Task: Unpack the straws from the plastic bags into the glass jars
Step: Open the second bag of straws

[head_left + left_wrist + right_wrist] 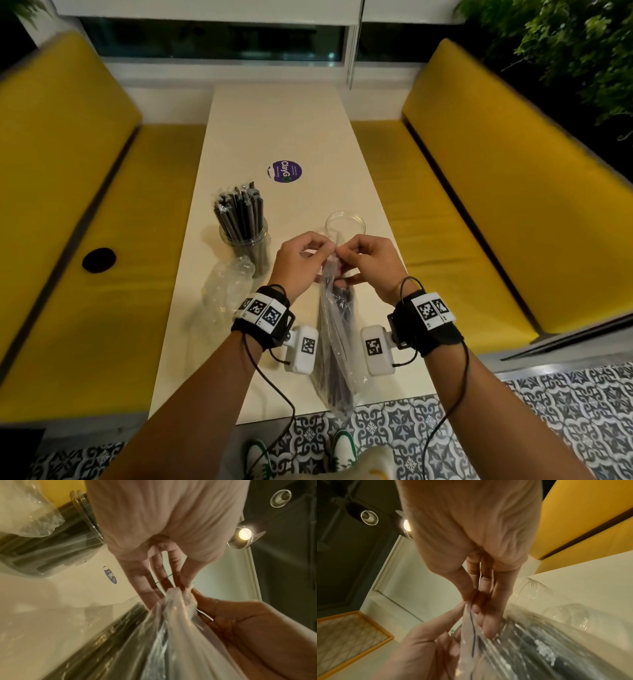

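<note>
A clear plastic bag [337, 346] full of dark straws hangs between my hands over the near end of the white table [281, 130]. My left hand [303, 260] and my right hand [368, 262] both pinch the bag's top edge, close together. In the left wrist view the bunched bag top [178, 599] sits between the two hands' fingertips. In the right wrist view the bag mouth [469, 626] with its thin blue line is pinched. An empty glass jar [345, 224] stands just beyond my hands. A second glass jar [245, 240] at the left holds several dark wrapped straws.
A crumpled empty plastic bag [226, 287] lies left of my left wrist. A round purple sticker [285, 171] marks the table's middle. Yellow benches [85, 205] flank the table on both sides. Patterned floor tiles [548, 411] lie below the table's near edge.
</note>
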### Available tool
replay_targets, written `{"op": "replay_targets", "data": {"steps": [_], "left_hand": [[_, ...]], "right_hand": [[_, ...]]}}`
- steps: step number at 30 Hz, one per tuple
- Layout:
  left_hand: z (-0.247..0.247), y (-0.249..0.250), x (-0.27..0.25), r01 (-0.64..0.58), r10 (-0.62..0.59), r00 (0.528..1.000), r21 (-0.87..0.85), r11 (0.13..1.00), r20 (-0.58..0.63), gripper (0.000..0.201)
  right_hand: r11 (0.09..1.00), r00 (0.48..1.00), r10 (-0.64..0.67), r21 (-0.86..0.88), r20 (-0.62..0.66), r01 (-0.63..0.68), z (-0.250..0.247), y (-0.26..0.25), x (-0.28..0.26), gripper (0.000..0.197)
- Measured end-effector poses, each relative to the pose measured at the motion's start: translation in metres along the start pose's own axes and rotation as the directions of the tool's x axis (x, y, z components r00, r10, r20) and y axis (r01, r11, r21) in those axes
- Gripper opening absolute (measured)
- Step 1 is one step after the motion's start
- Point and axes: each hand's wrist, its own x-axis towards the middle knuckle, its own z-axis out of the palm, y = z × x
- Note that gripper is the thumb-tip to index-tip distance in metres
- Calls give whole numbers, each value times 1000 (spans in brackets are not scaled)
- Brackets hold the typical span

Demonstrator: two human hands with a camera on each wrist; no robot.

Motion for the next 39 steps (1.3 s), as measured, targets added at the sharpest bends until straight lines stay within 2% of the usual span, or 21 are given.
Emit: {"op": "replay_targets", "data": {"steps": [2, 4, 7, 10, 13, 15, 18, 21, 23, 25, 28, 31, 36, 39], "left_hand": [[1, 0, 1, -12, 12, 1000, 67, 998, 6, 15], [2, 1, 2, -35, 33, 999, 121, 992, 17, 14], [3, 4, 4, -43, 40, 999, 126, 991, 29, 14], [3, 5, 7, -13, 7, 998, 103, 995, 59, 17], [-2, 7, 7, 84, -75, 990, -76, 994, 120, 22], [-7, 7, 5, 165, -127, 978, -238, 957, 167, 25], [-8, 6, 4, 218, -170, 970, -308, 926, 175, 26], [-6, 9, 4, 221, -184, 969, -250, 943, 165, 23], [-4, 4, 3, 158, -146, 984, -115, 981, 101, 16], [-5, 0, 3, 88, -88, 996, -17, 996, 27, 4], [-5, 4, 0, 96, -97, 995, -57, 994, -9, 7], [-4, 9, -7, 118, -116, 993, -107, 987, 31, 16], [-6, 0, -6, 84, -84, 996, 8, 996, 1, 9], [-10, -5, 1, 58, -53, 996, 73, 996, -70, 8]], "right_hand": [[1000, 1000, 7, -19, -16, -7, 1, 0, 0, 17], [997, 996, -24, -78, -91, 17, 6, 3, 1, 14], [978, 967, -131, -191, -218, 90, 16, 9, 2, 15], [978, 944, -160, -175, -288, 112, 25, 12, 1, 17], [997, 954, -55, 30, -294, 66, 27, 12, 1, 23], [988, 963, 1, 148, -269, 41, 23, 9, 1, 25], [995, 971, -21, 85, -239, 42, 19, 11, 7, 20], [997, 976, -67, -47, -209, 58, 19, 14, 6, 24], [996, 975, -75, -64, -208, 63, 19, 14, 7, 30], [993, 972, -89, -92, -216, 70, 18, 13, 5, 27], [974, 974, -125, -213, -188, 84, 18, 13, 2, 22], [974, 976, -122, -213, -178, 83, 17, 15, -1, 18], [975, 980, -133, -200, -151, 101, 14, 15, -6, 12], [949, 956, -196, -287, -219, 129, 6, 14, -4, 9]]}}
